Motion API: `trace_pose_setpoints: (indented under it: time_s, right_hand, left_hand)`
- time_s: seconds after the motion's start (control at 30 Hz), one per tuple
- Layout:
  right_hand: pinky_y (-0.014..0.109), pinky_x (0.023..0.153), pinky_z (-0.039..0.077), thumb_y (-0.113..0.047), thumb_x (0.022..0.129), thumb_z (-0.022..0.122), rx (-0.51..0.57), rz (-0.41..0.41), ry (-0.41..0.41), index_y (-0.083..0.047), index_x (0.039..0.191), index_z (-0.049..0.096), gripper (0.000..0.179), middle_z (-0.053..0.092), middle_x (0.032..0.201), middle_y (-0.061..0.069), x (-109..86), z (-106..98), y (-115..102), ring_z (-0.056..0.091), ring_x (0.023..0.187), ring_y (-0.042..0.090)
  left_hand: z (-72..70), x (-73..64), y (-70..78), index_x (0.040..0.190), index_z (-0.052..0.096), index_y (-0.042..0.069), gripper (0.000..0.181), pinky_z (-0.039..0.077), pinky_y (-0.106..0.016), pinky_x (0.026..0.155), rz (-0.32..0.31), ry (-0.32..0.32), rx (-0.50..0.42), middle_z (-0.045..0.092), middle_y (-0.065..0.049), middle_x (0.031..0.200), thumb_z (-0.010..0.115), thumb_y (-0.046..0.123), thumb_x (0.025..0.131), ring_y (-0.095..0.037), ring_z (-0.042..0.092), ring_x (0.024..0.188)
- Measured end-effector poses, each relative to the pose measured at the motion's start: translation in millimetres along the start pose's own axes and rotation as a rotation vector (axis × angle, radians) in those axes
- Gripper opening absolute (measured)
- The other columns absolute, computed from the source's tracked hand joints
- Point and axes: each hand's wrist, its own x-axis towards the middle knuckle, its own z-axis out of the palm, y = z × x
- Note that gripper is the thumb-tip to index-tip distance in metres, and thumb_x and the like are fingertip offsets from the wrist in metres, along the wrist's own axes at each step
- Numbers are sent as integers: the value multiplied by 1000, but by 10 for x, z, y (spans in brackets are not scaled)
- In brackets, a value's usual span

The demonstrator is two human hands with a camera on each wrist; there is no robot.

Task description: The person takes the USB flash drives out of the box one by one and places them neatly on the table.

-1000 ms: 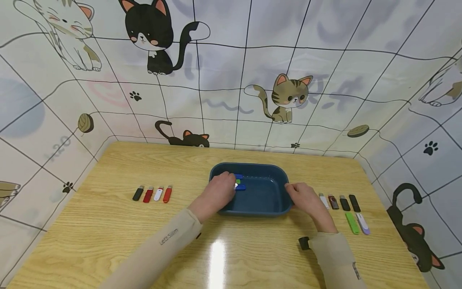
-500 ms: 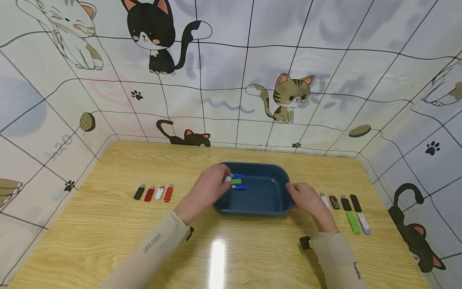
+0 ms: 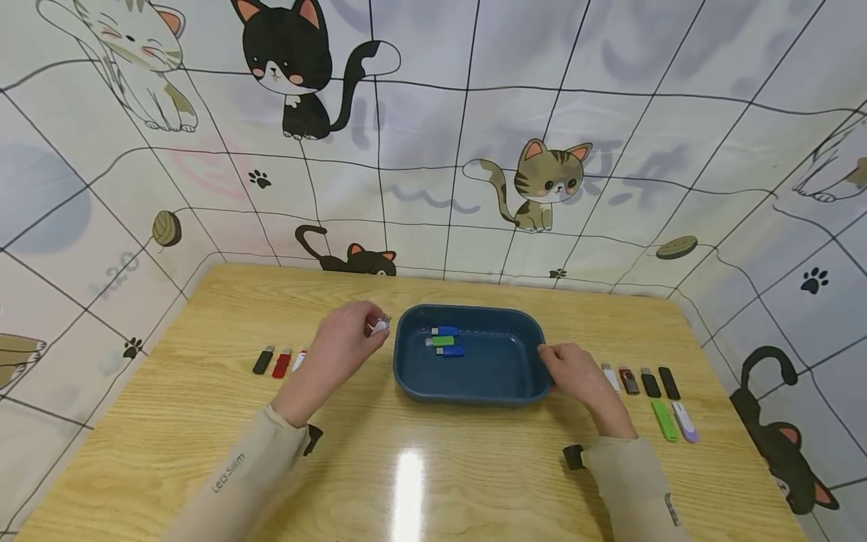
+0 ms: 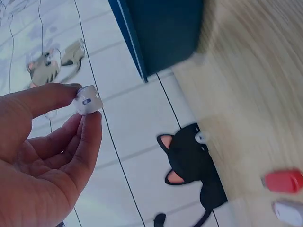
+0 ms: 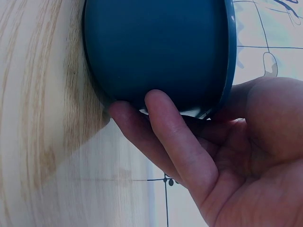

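My left hand (image 3: 336,348) is raised over the table, left of a dark blue plastic basin (image 3: 494,376). Between thumb and fingertips it pinches a white USB stick (image 4: 88,100), seen end-on in the left wrist view. My right hand (image 3: 574,376) holds the basin's right end, thumb at the rim and fingers (image 5: 177,135) against the outer wall. Inside the basin, toward its left, lie a blue USB stick (image 3: 445,331), a green one (image 3: 443,342) and a second blue one (image 3: 451,351).
On the left stand out a black USB stick (image 3: 263,360), a red one (image 3: 281,364) and a white one (image 3: 299,361), partly behind my left arm. Several more, including a green one (image 3: 664,420), lie in two rows at the right. A cat-patterned sheet (image 3: 420,150) surrounds the table.
My left hand has lifted out of the basin with the white USB stick and moved left past its rim. My right hand keeps its hold on the basin.
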Motion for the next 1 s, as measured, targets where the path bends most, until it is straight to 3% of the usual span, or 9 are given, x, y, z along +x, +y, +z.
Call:
trace_pose_setpoints:
  time_s: [0.4,0.73,1.0]
  right_hand:
    - [39,69,60,-25,112,40,18,-1,-1,4,105,72,44,65,84,12,-5,-5,15,71,77,23]
    - [38,68,60,-24,111,41,9,4,12,3,99,72,43,64,79,10,-14,-3,3,71,75,22]
    - [38,68,60,-24,112,40,12,3,11,6,111,72,44,68,87,13,-20,-15,-10,72,77,23]
  left_hand:
    - [-246,-154,-504,110,71,-4,19,54,-43,71,-80,22,-6,72,-14,97,72,9,95,-25,68,84]
    - [-415,-283,-882,110,71,-6,21,51,-47,73,-120,50,31,72,-17,98,66,7,94,-30,68,86]
    - [-519,-373,-1202,113,70,-8,26,49,-49,73,-204,37,68,71,-20,100,64,11,96,-35,67,89]
